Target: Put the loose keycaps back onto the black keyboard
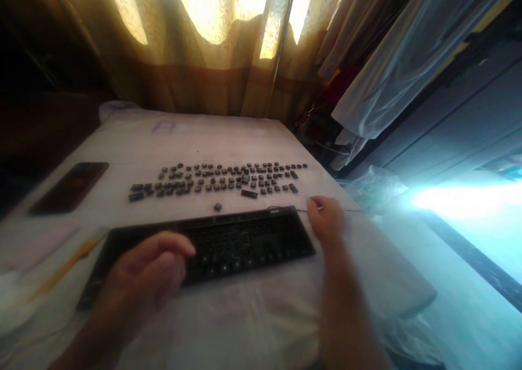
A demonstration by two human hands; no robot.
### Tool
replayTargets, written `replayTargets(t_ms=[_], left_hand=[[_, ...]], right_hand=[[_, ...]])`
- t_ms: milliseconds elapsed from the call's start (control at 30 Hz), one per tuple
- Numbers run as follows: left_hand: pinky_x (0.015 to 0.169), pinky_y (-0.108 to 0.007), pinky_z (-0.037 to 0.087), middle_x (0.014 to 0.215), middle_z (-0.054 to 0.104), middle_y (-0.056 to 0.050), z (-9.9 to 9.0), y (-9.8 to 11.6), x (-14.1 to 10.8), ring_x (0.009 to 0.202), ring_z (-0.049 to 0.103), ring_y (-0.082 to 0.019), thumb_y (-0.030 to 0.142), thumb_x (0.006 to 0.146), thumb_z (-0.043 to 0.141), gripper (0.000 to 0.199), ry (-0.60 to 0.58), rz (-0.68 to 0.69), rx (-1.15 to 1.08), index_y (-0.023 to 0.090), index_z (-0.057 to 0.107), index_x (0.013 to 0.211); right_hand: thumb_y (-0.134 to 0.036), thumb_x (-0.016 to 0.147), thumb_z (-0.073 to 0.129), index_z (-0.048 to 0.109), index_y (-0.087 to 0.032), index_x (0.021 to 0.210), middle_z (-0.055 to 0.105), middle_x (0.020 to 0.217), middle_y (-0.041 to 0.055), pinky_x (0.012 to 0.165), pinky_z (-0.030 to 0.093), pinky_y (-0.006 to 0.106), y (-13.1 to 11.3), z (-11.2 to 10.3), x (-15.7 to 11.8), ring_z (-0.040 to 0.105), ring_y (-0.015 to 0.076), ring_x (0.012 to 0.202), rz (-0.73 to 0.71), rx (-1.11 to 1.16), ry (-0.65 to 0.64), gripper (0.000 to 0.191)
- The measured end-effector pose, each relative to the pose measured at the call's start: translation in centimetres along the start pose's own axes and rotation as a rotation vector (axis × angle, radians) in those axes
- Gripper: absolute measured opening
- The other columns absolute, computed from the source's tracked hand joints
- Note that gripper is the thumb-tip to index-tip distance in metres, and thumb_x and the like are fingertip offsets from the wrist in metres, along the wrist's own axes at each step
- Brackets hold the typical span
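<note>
A black keyboard (240, 250) with most of its keycaps off lies across the near part of the white-covered table. Over its left half is my left hand (150, 269), fingers curled and thumb close to the index finger; whether anything is between them is hidden. Just beyond the keyboard's right end, my right hand (326, 218) is closed, with a small pale spot at its fingers that I cannot identify. Loose black keycaps (222, 182) lie in rough rows behind the keyboard. One single keycap (217, 206) sits apart, close to the keyboard's back edge.
A dark phone (70, 188) lies at the left. Near it are a pink flat item (43, 245) and a blurred brush-like tool with a yellow handle (65, 267). A thin cable runs rightward from the keyboard. Curtains (212, 49) hang behind the table, and a clear plastic bag (375, 188) is at the right.
</note>
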State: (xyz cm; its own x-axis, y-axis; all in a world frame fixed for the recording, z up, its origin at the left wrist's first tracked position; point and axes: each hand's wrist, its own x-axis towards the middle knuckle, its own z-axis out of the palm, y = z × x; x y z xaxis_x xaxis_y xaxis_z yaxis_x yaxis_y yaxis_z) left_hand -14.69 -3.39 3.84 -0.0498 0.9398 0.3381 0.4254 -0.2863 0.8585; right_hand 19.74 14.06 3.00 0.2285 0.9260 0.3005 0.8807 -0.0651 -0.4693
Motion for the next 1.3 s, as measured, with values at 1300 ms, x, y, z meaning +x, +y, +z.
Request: replayTargets(t_ms=[1300], left_hand=[[0.07,-0.028,0.06,0.09,0.075,-0.002,4.5,0.4,2.7,0.078,0.072,-0.017,0.035,0.092,0.063,0.018,-0.04,0.314,0.376,0.023,0.066,0.105]], right_hand=[[-0.027,0.085,0.071,0.075,-0.021,0.091,0.075,0.083,0.0016,0.065,0.055,0.023,-9.6,-0.4,-7.9,0.069,0.0141,0.071,-0.446,0.946,-0.919,0.009]])
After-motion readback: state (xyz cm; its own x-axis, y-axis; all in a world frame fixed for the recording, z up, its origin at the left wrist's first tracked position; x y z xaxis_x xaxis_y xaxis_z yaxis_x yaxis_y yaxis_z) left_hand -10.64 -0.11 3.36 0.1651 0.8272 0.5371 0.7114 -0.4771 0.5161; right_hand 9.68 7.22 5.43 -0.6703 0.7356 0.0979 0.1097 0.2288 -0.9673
